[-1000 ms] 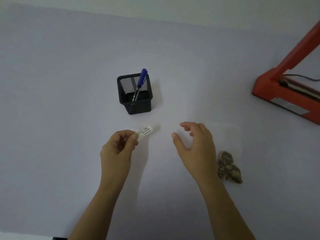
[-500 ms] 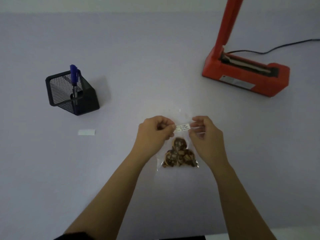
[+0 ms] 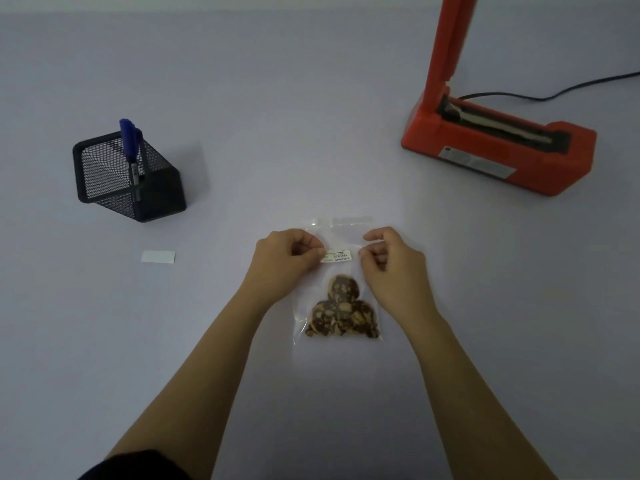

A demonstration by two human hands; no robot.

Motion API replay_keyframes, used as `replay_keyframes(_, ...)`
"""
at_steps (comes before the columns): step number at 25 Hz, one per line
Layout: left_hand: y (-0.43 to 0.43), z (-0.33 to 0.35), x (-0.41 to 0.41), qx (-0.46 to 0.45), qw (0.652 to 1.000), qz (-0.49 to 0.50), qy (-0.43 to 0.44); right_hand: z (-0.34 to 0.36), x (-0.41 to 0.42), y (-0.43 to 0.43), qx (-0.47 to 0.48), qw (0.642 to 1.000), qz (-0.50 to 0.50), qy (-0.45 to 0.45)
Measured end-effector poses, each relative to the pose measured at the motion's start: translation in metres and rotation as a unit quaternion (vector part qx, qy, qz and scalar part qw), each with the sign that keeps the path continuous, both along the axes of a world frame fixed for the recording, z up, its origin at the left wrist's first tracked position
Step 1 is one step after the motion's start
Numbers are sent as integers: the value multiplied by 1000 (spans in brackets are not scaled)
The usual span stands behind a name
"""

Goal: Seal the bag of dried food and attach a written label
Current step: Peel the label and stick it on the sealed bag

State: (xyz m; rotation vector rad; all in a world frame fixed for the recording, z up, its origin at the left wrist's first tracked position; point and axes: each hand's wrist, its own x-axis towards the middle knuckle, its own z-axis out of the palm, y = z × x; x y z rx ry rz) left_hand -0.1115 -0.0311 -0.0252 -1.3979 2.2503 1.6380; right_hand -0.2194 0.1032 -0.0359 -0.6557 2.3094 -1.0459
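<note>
Label work: your left hand (image 3: 284, 259) pinches small white handwritten label (image 3: 336, 256) onto clear plastic bag (image 3: 337, 289) of brown dried slices, flat on counter (image 3: 311, 116); right hand (image 3: 391, 261), fingers curled, steadies bag's edge for straight placement.

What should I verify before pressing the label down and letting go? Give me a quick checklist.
1. Label lies over the clear bag, above the dried food: ok.
2. Label level, writing facing up: ok.
3. Left hand grip on label's left end: ok.
4. Right hand touching label's right end: cannot tell.
5. Bag top sealed: cannot tell.
6. Peeled backing strip away from the bag: ok.
</note>
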Motion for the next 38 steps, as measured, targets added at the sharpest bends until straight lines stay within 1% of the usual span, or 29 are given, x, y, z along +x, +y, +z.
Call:
replay_keyframes(5, 2, -3, -1, -44, 999, -20, -1, 3, -5, -9, 12, 1000, 11, -17)
replay_keyframes(10, 7, -9, -2, -101, 994, -25, -11, 0, -5, -13, 42, 998, 28, 24)
replay_keyframes(13, 14, -12, -4, -162, 986, -36, -12, -1, -5, -13, 40, 998, 33, 34)
replay_keyframes(16, 24, -18, -2, -268, 962, -56, 6, 0, -4, -13, 40, 998, 35, 34)
replay_keyframes(17, 27, -19, -1, -280, 959, -49, 11, 0, -3, -13, 40, 998, 36, 34)
replay_keyframes(20, 32, -18, -4, -244, 970, -4, 5, 0, -4, -14, 47, 998, 36, 31)
replay_keyframes(24, 27, -12, -14, -174, 982, 30, -66, -1, -7, -17, 60, 997, 46, 28)
replay_keyframes(26, 20, -9, -15, -122, 987, 59, -86, 0, -9, -18, 64, 997, 50, 16)
replay_keyframes(28, 13, -7, -12, -92, 987, 80, -105, 0, -10, -18, 67, 997, 50, 8)
replay_keyframes(30, 7, -5, -8, -88, 984, 95, -122, 1, -12, -18, 69, 997, 45, 0)
replay_keyframes(33, 8, 0, -8, -104, 983, 94, -121, 5, -12, -20, 79, 996, 41, -14)
replay_keyframes(36, 14, 0, -15, -142, 978, 63, -140, 6, -9, -27, 104, 993, 58, 25)
replay_keyframes(38, 14, -1, -16, -143, 978, 60, -143, 4, -7, -30, 110, 991, 58, 40)
